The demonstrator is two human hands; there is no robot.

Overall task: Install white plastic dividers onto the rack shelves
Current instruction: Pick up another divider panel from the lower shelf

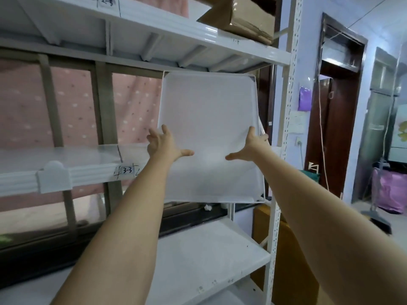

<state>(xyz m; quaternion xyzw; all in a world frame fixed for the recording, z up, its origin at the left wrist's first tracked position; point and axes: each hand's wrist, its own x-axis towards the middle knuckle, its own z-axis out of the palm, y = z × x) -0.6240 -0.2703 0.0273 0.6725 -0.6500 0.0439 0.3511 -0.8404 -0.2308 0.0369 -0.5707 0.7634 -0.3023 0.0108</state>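
A large square white plastic divider with a thin wire-like rim hangs upright in front of the right bay of the white metal rack. Its top edge sits just under the upper shelf and its bottom edge drops below the middle shelf. My left hand presses on the divider's left edge with fingers spread and the thumb on its front. At the right edge my right hand mirrors it, thumb on the front face and some fingers past the edge. Both arms are stretched out.
A white divider clip sits on the middle shelf's front lip, near a "3-3" label. A cardboard box rests on the upper shelf. The lower shelf is bare white. Behind are a window and pink curtain; a doorway lies right.
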